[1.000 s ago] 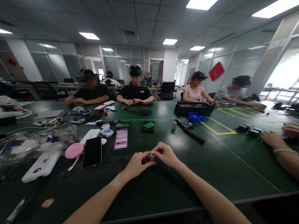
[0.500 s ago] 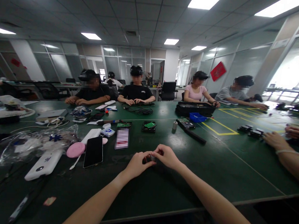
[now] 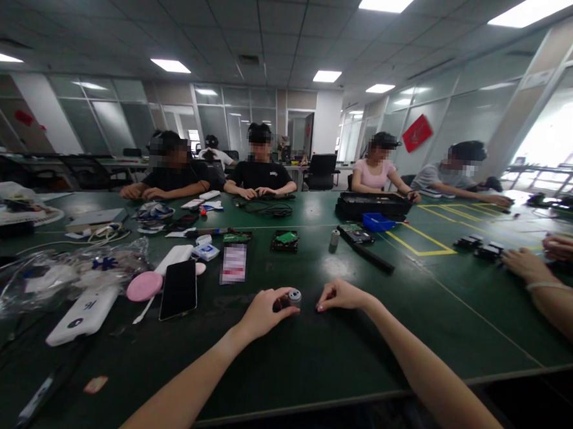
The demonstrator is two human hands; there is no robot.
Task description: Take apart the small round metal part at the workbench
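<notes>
My left hand (image 3: 263,313) grips a small silvery metal cylinder (image 3: 295,297) between thumb and fingers. The cylinder stands upright and shows dark spots on its top face. To its right, apart from it, my right hand (image 3: 342,295) is closed in a pinch low over the table. Something small and dark shows at its fingertips, too small to name. A similar metal cylinder (image 3: 335,238) stands farther back, beside a circuit-board assembly (image 3: 356,232).
On the green table (image 3: 257,374) a phone (image 3: 179,289), a pink disc (image 3: 145,286), a white power bank (image 3: 85,315) and plastic bags lie left. Green boards (image 3: 285,239), a black bar (image 3: 374,259) and a blue tray (image 3: 378,221) lie farther back. Another person's hands (image 3: 523,264) work at right.
My right hand has moved right, away from the metal cylinder, leaving its top in view. My left hand still holds the cylinder in about the same place.
</notes>
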